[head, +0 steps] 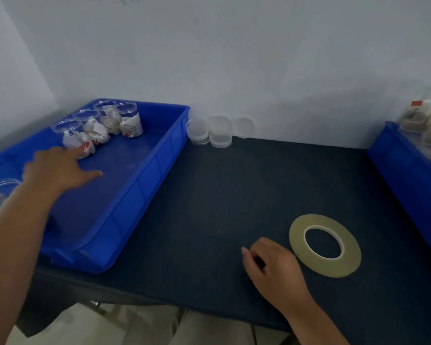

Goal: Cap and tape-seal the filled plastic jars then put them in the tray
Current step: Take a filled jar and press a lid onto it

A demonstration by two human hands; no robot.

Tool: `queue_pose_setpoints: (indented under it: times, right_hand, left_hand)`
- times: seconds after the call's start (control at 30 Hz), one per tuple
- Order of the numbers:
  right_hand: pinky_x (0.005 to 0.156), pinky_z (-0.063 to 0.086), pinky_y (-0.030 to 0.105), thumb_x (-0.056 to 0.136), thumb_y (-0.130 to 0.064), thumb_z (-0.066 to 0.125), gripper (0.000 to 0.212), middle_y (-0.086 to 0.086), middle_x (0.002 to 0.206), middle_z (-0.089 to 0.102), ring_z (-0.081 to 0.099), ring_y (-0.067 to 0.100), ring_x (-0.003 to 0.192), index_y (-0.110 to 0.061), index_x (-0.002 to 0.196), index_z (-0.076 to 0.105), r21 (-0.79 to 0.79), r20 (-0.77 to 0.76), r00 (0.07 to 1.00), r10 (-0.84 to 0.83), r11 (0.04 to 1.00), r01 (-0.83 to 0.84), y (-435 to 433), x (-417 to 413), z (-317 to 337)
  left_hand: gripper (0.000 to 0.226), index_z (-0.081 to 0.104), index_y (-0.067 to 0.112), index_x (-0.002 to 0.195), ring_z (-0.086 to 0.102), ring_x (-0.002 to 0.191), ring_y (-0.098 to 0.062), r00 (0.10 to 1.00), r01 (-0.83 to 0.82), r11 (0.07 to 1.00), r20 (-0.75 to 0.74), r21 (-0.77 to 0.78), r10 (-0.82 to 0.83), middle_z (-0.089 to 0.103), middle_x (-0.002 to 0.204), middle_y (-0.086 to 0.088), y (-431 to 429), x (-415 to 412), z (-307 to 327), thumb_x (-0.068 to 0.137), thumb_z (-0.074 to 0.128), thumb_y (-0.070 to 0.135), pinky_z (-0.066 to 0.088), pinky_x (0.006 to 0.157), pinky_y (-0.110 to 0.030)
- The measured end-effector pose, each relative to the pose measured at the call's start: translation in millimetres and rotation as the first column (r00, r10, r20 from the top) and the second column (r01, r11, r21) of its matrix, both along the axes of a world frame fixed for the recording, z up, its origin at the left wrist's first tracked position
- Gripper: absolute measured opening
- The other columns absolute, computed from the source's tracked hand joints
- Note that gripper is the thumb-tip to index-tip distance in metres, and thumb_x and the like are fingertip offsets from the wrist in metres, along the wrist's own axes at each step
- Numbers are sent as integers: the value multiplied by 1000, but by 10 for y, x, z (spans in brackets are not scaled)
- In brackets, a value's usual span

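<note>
Right, my left hand is spread open inside the tray, fingertips at the nearest jar. My right hand is loosely curled and empty, tape roll just beside it. The jar is likely light, thin-walled, slick: I'd wrap the body, gently.

A dark table is carrying a blue tray on its left, clear lids at far centre, a tape roll lying near right, and a blue bin at the right edge.
</note>
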State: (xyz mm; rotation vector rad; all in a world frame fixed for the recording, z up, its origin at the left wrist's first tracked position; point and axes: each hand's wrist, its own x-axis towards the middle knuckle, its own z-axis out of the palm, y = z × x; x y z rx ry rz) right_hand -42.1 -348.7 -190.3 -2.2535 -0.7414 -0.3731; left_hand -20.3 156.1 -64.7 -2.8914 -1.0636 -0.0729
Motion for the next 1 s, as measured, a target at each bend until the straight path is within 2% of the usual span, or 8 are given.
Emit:
queue_pose_setpoints:
  times: [0.1, 0.2, 0.33, 0.47, 0.53, 0.67, 0.8, 1.0]
  right_hand:
    - [49, 39, 31, 100, -29, 67, 43, -8, 64, 46, 47, 16, 56, -17, 64, 47, -12, -17, 1000, 2, 1000, -2, -8, -8, 1]
    - [50, 40, 32, 99, -29, 68, 42, -9, 64, 47, 48, 15, 57, -16, 64, 48, -33, -36, 999, -6, 999, 5, -9, -8, 5]
    - [49, 45, 36, 99, -29, 68, 42, -10, 62, 47, 50, 13, 54, -20, 63, 48, -45, -70, 997, -35, 998, 32, -5, -6, 3]
    - [48, 45, 33, 98, -31, 68, 42, -11, 61, 49, 51, 13, 53, -21, 62, 49, -58, -83, 995, -60, 997, 56, 4, -18, 11]
    - [49, 46, 35, 99, -29, 69, 42, -9, 62, 51, 51, 12, 53, -18, 62, 50, -74, -97, 993, -66, 996, 59, 6, -14, 8]
    - [49, 45, 37, 98, -25, 71, 43, -7, 61, 50, 51, 12, 53, -17, 62, 50, -75, -99, 993, -66, 995, 59, 17, -15, 21]
    - [50, 46, 39, 99, -24, 71, 43, -7, 61, 50, 51, 13, 53, -16, 62, 50, -76, -105, 993, -59, 996, 51, 20, -13, 20]
    - [49, 45, 36, 99, -28, 69, 44, -9, 61, 49, 51, 14, 54, -22, 62, 47, -58, -101, 992, -69, 996, 64, 12, -13, 10]
  left_hand:
    - [126, 28, 29, 165, 24, 156, -45, 981, -185, 980, -66, -72, 180, 26, 170, -17, 355, -136, -43, 66, 59, 101, 29, 120, -67]
    - [115, 36, 20, 164, 33, 155, -39, 945, -239, 963, -256, -126, 202, 36, 169, -11, 421, -228, -90, 78, 59, 92, 26, 125, -61]
    - [84, 53, 27, 149, 36, 139, -46, 970, -230, 966, -53, 119, 237, 41, 152, -17, 335, -356, -10, 83, 72, 76, 38, 111, -66]
    - [108, 39, 12, 158, 29, 150, -50, 930, -362, 929, -105, -76, 354, 30, 164, -24, 489, -576, 123, 79, 78, 74, 33, 117, -70]
    - [97, 46, 13, 152, 32, 149, -49, 938, -324, 938, -169, -122, 302, 36, 161, -26, 533, -695, 102, 81, 79, 71, 36, 117, -62]
    - [69, 54, 34, 128, 37, 142, -53, 957, -289, 944, -54, -158, 284, 35, 155, -24, 504, -866, 1, 75, 86, 63, 42, 109, -65]
    - [51, 64, 36, 112, 58, 108, -37, 980, -182, 961, 47, -210, 196, 63, 115, -10, 400, -903, 54, 71, 85, 58, 51, 84, -50]
    - [53, 62, 43, 111, 61, 110, -37, 940, 92, 991, 336, -96, -55, 64, 124, -6, -98, -892, 300, 67, 78, 69, 54, 83, -51]
